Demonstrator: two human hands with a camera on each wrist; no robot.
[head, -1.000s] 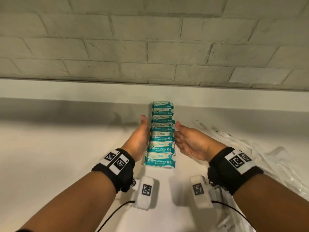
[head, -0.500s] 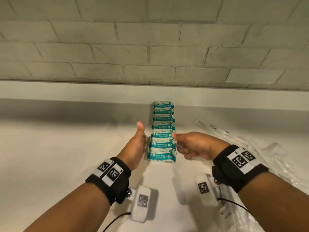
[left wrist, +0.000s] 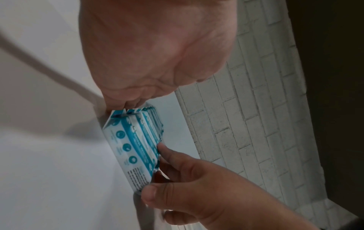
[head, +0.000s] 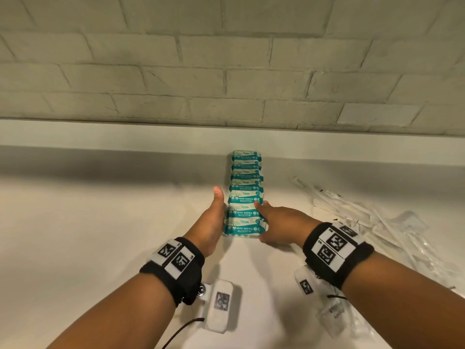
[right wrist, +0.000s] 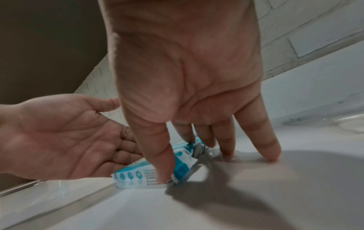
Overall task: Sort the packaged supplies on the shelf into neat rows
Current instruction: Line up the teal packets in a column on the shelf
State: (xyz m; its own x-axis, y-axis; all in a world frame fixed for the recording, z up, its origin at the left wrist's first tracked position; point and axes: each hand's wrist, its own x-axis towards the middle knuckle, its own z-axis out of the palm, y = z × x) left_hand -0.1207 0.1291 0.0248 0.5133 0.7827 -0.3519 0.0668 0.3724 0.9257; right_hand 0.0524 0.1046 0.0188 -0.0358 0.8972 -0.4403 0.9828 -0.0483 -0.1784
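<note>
– Left hand (head: pixel 214 222) flat and open, palm side pressed along the left flank of the row of mini wipes packs (head: pixel 245 197). Right hand (head: pixel 279 227) directly opposite, also open: fingers spread and mostly straight, thumb tip (right wrist: pixel 165 179) on the crimped end of the front pack, index against the pack ends further along, two outer fingertips down on the shelf (head: pixel 100 222). Nothing actually gripped by either one. Squaring up the row, probably?

– Yep, reads like a squeeze-to-straighten. Row sandwiched between the two palms, running away from the fingertips toward the back lip under the brick wall (head: pixel 226 71). Biggest risk imo: uneven pressure. Too hard a shove from the left hand = soft packs bowing out toward the right hand, or popping up and toppling domino-style. Packs standing on edge or close to it, leaning on each other, so not much holding them.

– Fair. Also the far packs, beyond both sets of fingertips, touched by neither hand. Easy to leave crooked. One back there already looks to be sticking out on the right-hand side.

– Good catch. One more: loose clear wrappers (head: pixel 377 222) out past the right wrist. Well apart from the row for now, but easy to sweep with a wide pull-back of that arm.
</note>
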